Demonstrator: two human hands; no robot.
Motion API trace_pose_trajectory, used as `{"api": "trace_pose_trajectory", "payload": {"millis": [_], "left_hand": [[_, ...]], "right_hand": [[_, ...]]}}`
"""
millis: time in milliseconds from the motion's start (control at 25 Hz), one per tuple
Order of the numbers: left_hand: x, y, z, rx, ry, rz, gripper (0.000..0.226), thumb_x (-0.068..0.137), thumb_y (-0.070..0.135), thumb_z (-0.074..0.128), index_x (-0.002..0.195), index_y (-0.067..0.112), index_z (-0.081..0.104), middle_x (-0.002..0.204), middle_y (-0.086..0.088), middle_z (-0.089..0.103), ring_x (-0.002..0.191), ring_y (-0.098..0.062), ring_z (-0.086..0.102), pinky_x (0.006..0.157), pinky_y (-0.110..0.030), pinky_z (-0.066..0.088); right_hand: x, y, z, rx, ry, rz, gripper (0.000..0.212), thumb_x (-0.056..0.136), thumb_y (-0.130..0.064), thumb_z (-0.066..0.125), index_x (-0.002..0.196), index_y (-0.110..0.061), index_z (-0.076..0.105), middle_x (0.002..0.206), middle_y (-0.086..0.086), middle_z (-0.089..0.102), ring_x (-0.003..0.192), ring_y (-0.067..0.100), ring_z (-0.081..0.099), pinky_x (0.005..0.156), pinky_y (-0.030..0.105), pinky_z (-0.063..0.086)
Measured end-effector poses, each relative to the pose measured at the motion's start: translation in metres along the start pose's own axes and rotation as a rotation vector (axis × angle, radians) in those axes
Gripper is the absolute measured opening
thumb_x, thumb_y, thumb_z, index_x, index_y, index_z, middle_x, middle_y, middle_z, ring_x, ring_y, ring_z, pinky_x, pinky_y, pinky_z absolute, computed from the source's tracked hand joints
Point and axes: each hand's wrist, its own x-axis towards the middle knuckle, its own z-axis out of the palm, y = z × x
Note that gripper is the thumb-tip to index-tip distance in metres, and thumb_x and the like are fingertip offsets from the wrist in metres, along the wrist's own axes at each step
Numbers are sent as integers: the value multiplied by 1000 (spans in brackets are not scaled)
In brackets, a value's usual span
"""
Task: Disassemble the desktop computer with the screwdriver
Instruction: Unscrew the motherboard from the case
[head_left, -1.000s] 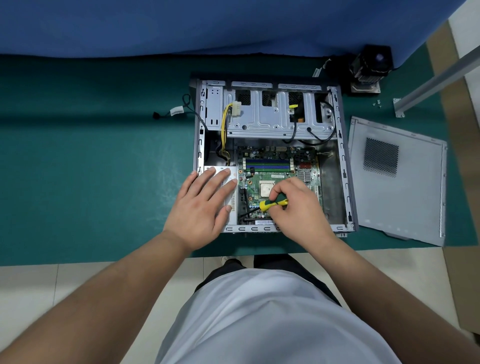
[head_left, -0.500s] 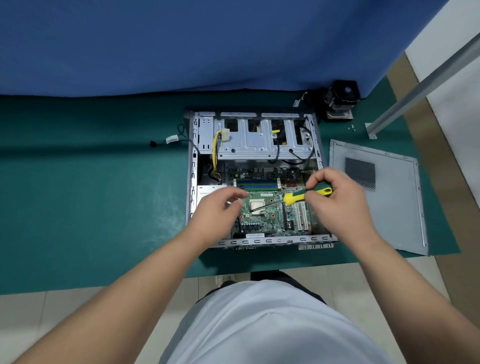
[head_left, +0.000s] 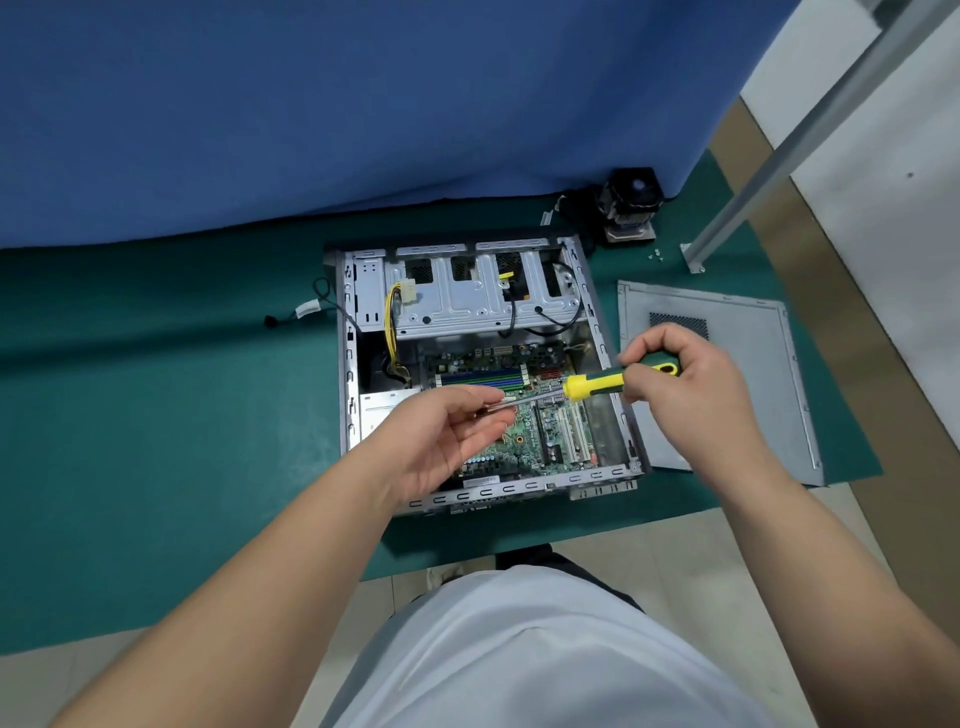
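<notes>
The open desktop case lies on its side on the green mat, its green motherboard showing inside. My right hand grips the green and yellow handle of the screwdriver, held level above the case. The shaft points left to my left hand, which is turned palm up over the board and pinches the shaft's tip between thumb and fingers. I cannot tell whether a screw sits at the tip.
The removed grey side panel lies right of the case. A black cooler fan and a few loose screws sit at the back right. A loose cable trails left of the case. A blue cloth hangs behind.
My right hand lifted the screwdriver out of the case and swung it level to the right. My left hand left the case's edge, turned palm up and took the shaft's tip.
</notes>
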Motion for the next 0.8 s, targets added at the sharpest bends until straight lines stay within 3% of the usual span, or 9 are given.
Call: {"api": "trace_pose_trajectory", "payload": {"millis": [120, 200, 280, 360, 520, 600, 720, 800], "left_hand": [[5, 2, 4, -6, 10, -7, 30, 99, -13, 43, 116, -8, 67, 112, -28, 72, 105, -32, 74, 75, -27, 62], [8, 2, 9, -29, -6, -4, 32, 99, -14, 43, 118, -7, 67, 114, -29, 71, 108, -33, 73, 77, -27, 62], [13, 3, 16, -56, -29, -3, 30, 99, -13, 45, 118, -7, 67, 116, -30, 70, 110, -35, 72, 78, -28, 61], [18, 3, 25, -52, -50, -14, 29, 100, -11, 46, 119, -6, 67, 117, -31, 70, 111, -35, 71, 78, -29, 62], [25, 8, 42, 18, -23, -7, 28, 105, -3, 43, 126, -4, 61, 115, -28, 71, 109, -32, 73, 76, -30, 62], [29, 13, 54, 8, -16, 9, 29, 108, 2, 40, 129, -2, 59, 116, -27, 72, 109, -34, 72, 79, -33, 62], [35, 17, 78, -31, -43, 7, 32, 110, 9, 36, 129, -1, 59, 118, -27, 71, 110, -36, 72, 81, -39, 62], [42, 18, 95, -40, -48, 6, 33, 109, 9, 36, 129, 0, 62, 117, -26, 71, 107, -35, 73, 79, -39, 62]], "right_hand": [[6, 7, -5, 96, 2, 5, 27, 68, -26, 70, 90, -41, 66, 90, -14, 72, 73, 8, 64, 67, 35, 57], [12, 11, -8, 478, -32, 79, 31, 69, -30, 83, 95, -39, 69, 105, -1, 73, 87, 11, 70, 71, 31, 59], [17, 14, -4, 815, -129, 201, 31, 69, -32, 92, 94, -28, 75, 105, 10, 73, 89, 16, 67, 69, 25, 53], [19, 15, 6, 852, -191, 241, 16, 78, -34, 85, 84, -22, 77, 98, 9, 73, 88, 15, 63, 75, 27, 48], [38, 10, -6, 907, -71, 77, 23, 95, -26, 69, 74, -17, 73, 97, 15, 74, 101, 26, 69, 94, 39, 54], [52, 4, -21, 791, -40, -87, 18, 93, -25, 69, 76, -23, 74, 91, 12, 75, 94, 28, 70, 86, 35, 56], [62, 5, -15, 195, -92, -209, 2, 88, -28, 75, 87, -30, 75, 89, -3, 74, 82, 8, 66, 76, 19, 52], [64, 12, -2, -77, -173, -301, 18, 83, -14, 81, 94, -28, 76, 92, -10, 70, 88, 2, 65, 78, 17, 51]]}}
